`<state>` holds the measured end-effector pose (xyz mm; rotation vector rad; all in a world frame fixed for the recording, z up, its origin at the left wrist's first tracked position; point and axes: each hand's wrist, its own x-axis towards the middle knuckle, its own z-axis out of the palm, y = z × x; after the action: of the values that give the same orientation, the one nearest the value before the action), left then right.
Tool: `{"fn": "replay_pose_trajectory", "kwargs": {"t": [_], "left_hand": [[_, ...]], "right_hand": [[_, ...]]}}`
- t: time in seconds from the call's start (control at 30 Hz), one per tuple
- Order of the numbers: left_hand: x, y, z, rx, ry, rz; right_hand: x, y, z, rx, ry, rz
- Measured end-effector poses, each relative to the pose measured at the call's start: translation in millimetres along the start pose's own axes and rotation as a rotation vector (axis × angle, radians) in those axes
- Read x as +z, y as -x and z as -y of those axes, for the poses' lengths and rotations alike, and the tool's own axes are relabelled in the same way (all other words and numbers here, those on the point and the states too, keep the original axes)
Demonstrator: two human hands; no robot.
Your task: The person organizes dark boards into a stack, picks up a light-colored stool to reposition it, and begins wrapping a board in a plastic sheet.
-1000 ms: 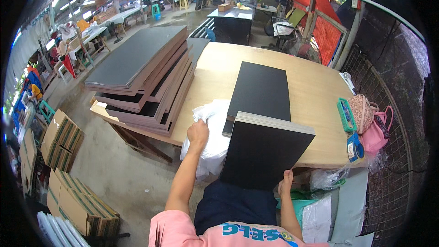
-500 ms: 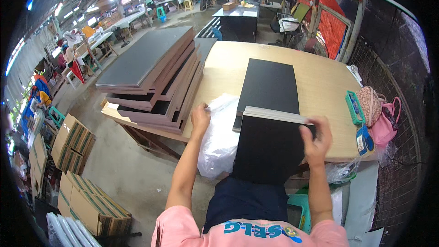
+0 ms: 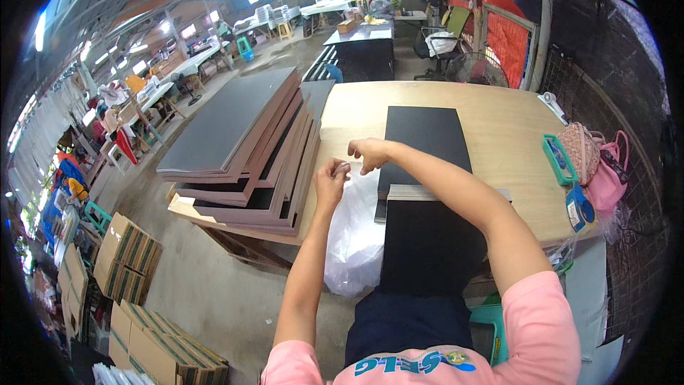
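Note:
My left hand [image 3: 331, 182] is closed in a pinch at the top edge of a clear plastic bag [image 3: 354, 242], which hangs over the table's front edge. My right hand [image 3: 370, 155] has crossed over to the left, just above the bag's mouth, its fingers bent and apart with nothing visible in them. Below my right forearm lies a stack of thin black boards [image 3: 431, 249] with pale edges, jutting past the table edge toward my lap. Beyond it, a longer black board stack [image 3: 425, 139] rests flat on the table.
Large dark boards [image 3: 228, 125] pile up unevenly on the wooden table's [image 3: 509, 135] left side. On the right are a teal tray [image 3: 559, 160], a blue tape dispenser [image 3: 579, 207] and a pink bag [image 3: 605, 189]. Flat cardboard bundles [image 3: 128, 257] stand on the floor at left.
My right hand has left the right end of the black board stack and swung left to the plastic bag's top. My left hand stays by the bag, now closer to my right hand.

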<state>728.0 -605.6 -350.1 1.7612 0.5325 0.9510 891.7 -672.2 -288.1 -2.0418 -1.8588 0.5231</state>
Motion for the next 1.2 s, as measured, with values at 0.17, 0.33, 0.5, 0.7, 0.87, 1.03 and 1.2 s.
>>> {"fn": "replay_pose_trajectory", "kwargs": {"t": [0.17, 0.33, 0.5, 0.7, 0.87, 1.03, 1.2], "left_hand": [[7.7, -2.7, 13.5, 0.313, 0.080, -0.126], [-11.4, -17.9, 38.4, 0.053, -0.154, 0.101], [19.0, -24.7, 34.8, 0.160, 0.028, 0.154], [-6.7, -39.5, 71.5, -0.045, 0.132, 0.181], [-0.7, -27.8, 67.0, -0.375, 0.483, 0.852], [-72.2, -32.8, 20.0, -0.314, 0.053, 1.088], [-136.6, 24.3, -99.9, -0.109, 0.105, 1.192]], "right_hand": [[11.1, -4.8, -0.9, -0.034, 0.168, -0.246], [3.1, 1.6, 3.9, 0.033, 0.115, -0.424], [-1.8, 6.7, -20.8, -0.018, 0.140, -0.499], [8.6, -6.9, 6.3, -0.095, 0.022, -0.491], [6.2, -7.9, -9.9, -0.143, 0.133, -0.323], [8.1, -3.7, 32.5, -0.245, -0.291, 0.470], [-13.6, 36.9, 96.8, -0.607, -0.653, 1.056]]}}
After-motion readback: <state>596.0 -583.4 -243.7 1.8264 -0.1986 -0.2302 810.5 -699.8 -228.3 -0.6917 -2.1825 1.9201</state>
